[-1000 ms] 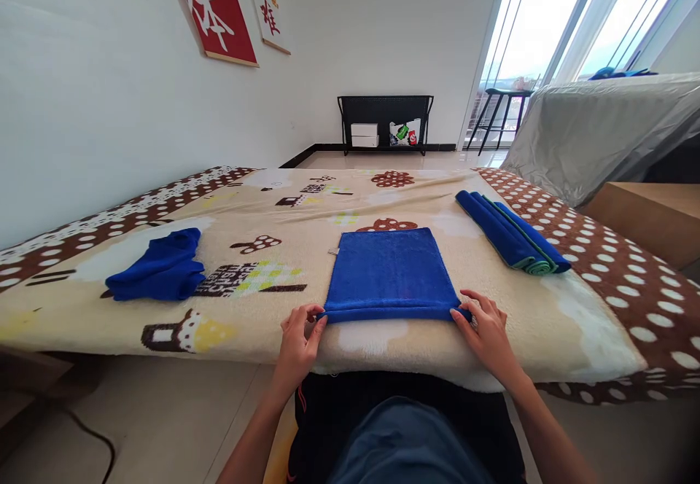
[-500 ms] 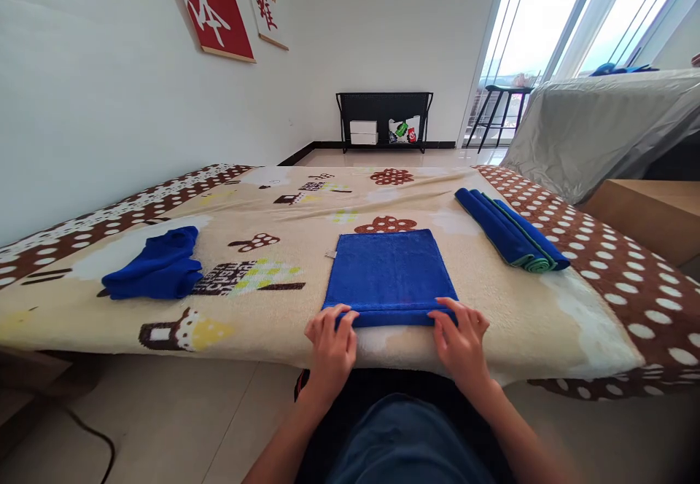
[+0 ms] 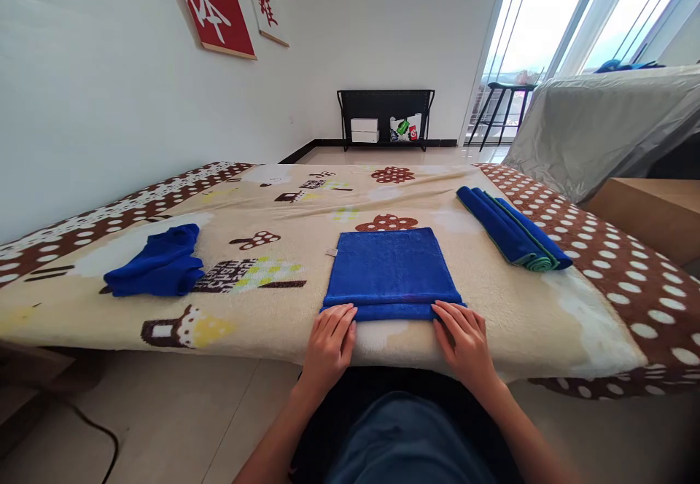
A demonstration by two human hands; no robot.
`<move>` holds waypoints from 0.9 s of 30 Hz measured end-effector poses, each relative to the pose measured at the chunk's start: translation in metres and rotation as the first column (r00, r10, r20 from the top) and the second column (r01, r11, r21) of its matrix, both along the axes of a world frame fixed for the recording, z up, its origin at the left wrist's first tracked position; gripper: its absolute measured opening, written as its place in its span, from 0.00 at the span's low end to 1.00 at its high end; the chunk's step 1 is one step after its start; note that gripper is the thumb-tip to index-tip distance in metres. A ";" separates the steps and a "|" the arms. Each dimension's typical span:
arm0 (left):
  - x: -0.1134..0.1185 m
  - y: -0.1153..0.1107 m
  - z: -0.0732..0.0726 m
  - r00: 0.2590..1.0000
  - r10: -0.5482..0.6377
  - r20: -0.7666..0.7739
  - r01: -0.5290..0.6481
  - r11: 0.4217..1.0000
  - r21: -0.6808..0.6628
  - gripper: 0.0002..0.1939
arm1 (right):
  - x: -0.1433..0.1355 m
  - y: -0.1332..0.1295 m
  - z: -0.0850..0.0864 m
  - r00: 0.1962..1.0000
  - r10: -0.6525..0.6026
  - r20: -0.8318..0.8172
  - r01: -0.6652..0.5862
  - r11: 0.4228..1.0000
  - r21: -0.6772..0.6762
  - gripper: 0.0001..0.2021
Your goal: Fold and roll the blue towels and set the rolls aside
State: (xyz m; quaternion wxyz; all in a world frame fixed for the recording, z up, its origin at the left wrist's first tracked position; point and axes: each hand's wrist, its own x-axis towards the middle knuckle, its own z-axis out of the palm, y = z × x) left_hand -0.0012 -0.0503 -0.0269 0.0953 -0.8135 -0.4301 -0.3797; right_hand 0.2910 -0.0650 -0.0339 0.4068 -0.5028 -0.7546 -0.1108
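Note:
A blue cloth (image 3: 391,265) lies flat on the patterned blanket (image 3: 262,331), its near edge turned over into a narrow roll. My left hand (image 3: 331,338) is closed on the left end of that roll, fingers on top. At the right end, my right hand (image 3: 464,338) grips the roll in the same way; both thumbs are on the near side. Rolled blue cloths with green edging (image 3: 514,229) lie to the right. A crumpled blue cloth (image 3: 156,262) rests on the left.
Beyond the blanket, a black rack (image 3: 386,116) stands against the wall. A cardboard box (image 3: 650,211) and a plastic-covered piece of furniture (image 3: 596,119) are at the right. A dark stool (image 3: 503,112) is near the window.
The near edge of the cloth has been turned over a little further, making a wider roll. My fingers have moved from pinching the edge to lying over the roll.

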 end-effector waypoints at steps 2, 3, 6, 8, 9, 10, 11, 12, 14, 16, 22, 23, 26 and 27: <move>-0.004 -0.001 -0.001 0.999 0.054 0.007 -0.054 0.998 0.012 0.18 | 0.004 0.000 0.000 0.999 -0.038 0.000 0.038 0.999 -0.003 0.15; -0.001 -0.001 -0.001 0.997 0.075 0.008 -0.075 0.997 0.024 0.19 | 0.002 0.000 0.001 0.999 -0.050 -0.004 0.050 0.999 -0.004 0.14; 0.023 -0.002 0.002 0.998 0.062 -0.003 -0.061 0.998 0.027 0.21 | -0.018 0.002 0.006 1.000 -0.023 -0.020 0.023 0.999 -0.024 0.13; 0.045 -0.002 0.006 0.999 -0.017 -0.045 0.016 1.000 -0.020 0.23 | -0.037 0.004 0.010 0.999 0.046 -0.013 -0.046 0.997 -0.055 0.14; 0.056 -0.002 0.008 0.996 -0.051 -0.067 0.048 0.998 -0.047 0.23 | -0.045 0.005 0.011 0.997 0.077 -0.007 -0.077 0.995 -0.068 0.15; 0.064 -0.001 0.010 0.994 -0.071 -0.086 0.066 0.995 -0.070 0.23 | -0.053 0.006 0.013 0.995 0.097 -0.001 -0.097 0.992 -0.078 0.15; 0.070 0.000 0.012 0.992 -0.079 -0.101 0.070 0.994 -0.088 0.22 | -0.058 0.008 0.013 0.994 0.106 0.003 -0.105 0.991 -0.087 0.15; 0.073 0.001 0.013 0.991 -0.077 -0.111 0.065 0.993 -0.101 0.22 | -0.060 0.009 0.014 0.994 0.106 0.007 -0.105 0.990 -0.095 0.15; 0.069 0.004 0.013 0.991 -0.061 -0.122 0.046 0.992 -0.116 0.21 | -0.057 0.011 0.013 0.996 0.093 0.015 -0.091 0.990 -0.111 0.16; 0.053 0.006 0.011 0.992 -0.032 -0.123 0.018 0.994 -0.112 0.20 | -0.043 0.011 0.010 0.997 0.072 0.032 -0.068 0.991 -0.114 0.16; -0.013 0.005 0.001 0.985 0.145 -0.094 -0.151 0.987 -0.053 0.18 | 0.012 0.007 0.000 0.994 -0.084 0.076 0.088 0.995 -0.055 0.16; -0.018 0.004 0.000 0.980 0.177 -0.096 -0.182 0.982 -0.045 0.18 | 0.017 0.006 -0.001 0.991 -0.104 0.081 0.108 0.993 -0.052 0.16; -0.017 0.001 0.003 0.956 0.279 -0.092 -0.282 0.959 -0.021 0.17 | 0.016 0.007 0.001 0.985 -0.154 0.081 0.159 0.986 -0.058 0.16; -0.011 0.001 0.006 0.949 0.303 -0.085 -0.306 0.952 -0.022 0.17 | 0.011 0.008 0.003 0.983 -0.168 0.074 0.172 0.983 -0.064 0.15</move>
